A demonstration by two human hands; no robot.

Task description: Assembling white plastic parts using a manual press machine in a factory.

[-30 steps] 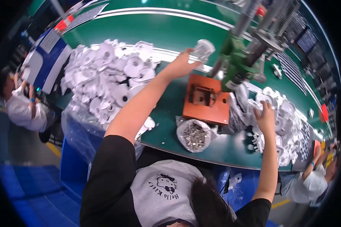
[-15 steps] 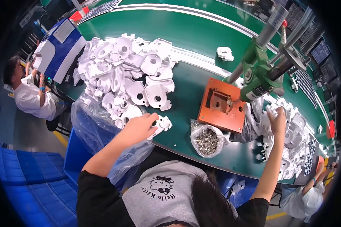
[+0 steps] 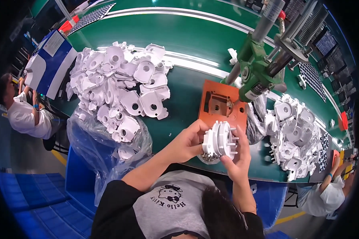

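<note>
In front of the orange fixture block [image 3: 232, 116], my two hands meet around white plastic parts. My left hand [image 3: 186, 144] is closed on a white plastic housing [image 3: 208, 144]. From the right, my right hand [image 3: 239, 161] grips a round white plastic part with pegs [image 3: 226, 140], its pegs pointing right. The two parts sit face to face, close together; whether they are fully joined I cannot tell. Below them a bag of small metal pins [image 3: 208, 160] is mostly hidden by my hands and the parts.
A green press [image 3: 256, 65] stands over the fixture block. White housings form a heap [image 3: 143, 71] at left; pegged white parts pile up [image 3: 294, 135] at right. Clear plastic [image 3: 87, 137] drapes over a blue bin [image 3: 77, 175]. Co-workers sit at far left [image 3: 24, 115] and far right [image 3: 323, 195].
My left hand has brought a white housing rightward from the left heap. My right hand has come left from the right pile with a pegged part. Both parts now meet before the fixture.
</note>
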